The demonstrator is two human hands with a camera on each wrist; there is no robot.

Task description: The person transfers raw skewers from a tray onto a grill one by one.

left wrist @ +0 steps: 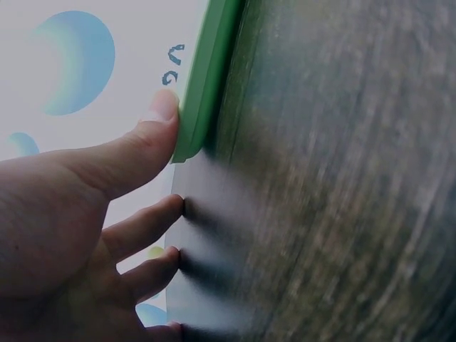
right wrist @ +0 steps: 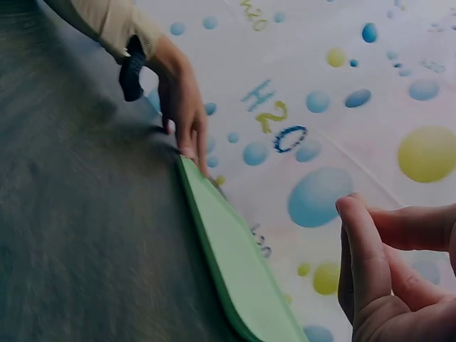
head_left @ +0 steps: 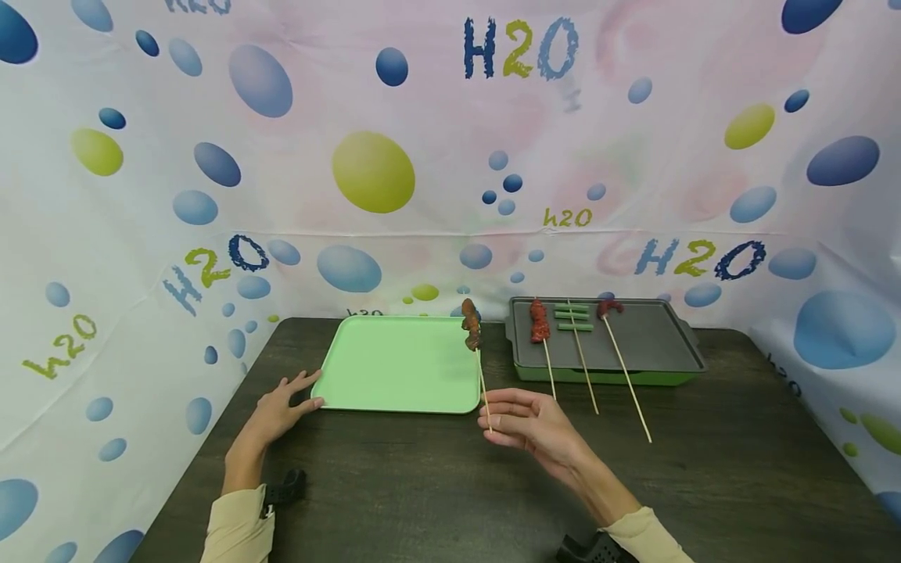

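Note:
My right hand [head_left: 538,428] pinches the lower end of a wooden skewer [head_left: 483,383] between thumb and fingers. Brown chunks of what looks like meat [head_left: 471,324] are threaded on its upper end, which overlaps the right side of a light green tray [head_left: 397,367] in the head view. At the tray's front left corner rests my left hand [head_left: 274,410], fingers spread and fairly straight. The left wrist view has its thumb [left wrist: 160,117] against the green rim [left wrist: 206,78], other fingertips down on the table. In the right wrist view, the held skewer is hidden.
Right of the tray stands a grey grill plate [head_left: 655,336] on a green base. Three skewers lie across it: one with red meat [head_left: 539,320], one with green pieces [head_left: 575,327], one with a curled reddish piece [head_left: 609,308]. Their sticks overhang the front edge of the dark table's [head_left: 422,485] plate.

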